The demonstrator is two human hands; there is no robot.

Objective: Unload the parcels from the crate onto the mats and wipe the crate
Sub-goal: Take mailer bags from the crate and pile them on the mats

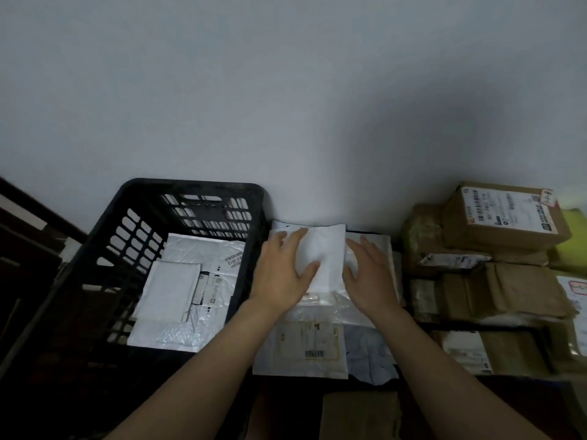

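Note:
A black slatted plastic crate (pixel 95 249) stands at the left against the wall, with two white mailer bags (pixel 178 290) lying flat on its floor. To its right, a small white parcel (pixel 324 249) lies on top of a stack of white mailers (pixel 305 347) on a dark mat. My left hand (pixel 282 271) rests flat on the parcel's left side, fingers spread. On the parcel's right edge lies my right hand (pixel 368 274), fingers straight too.
Brown cardboard boxes and paper-wrapped parcels (pixel 495 249) are piled at the right, with a yellow-green bag behind them. A flat brown box (pixel 359 414) lies at the bottom centre. The pale wall rises directly behind everything. Dark furniture stands at the far left.

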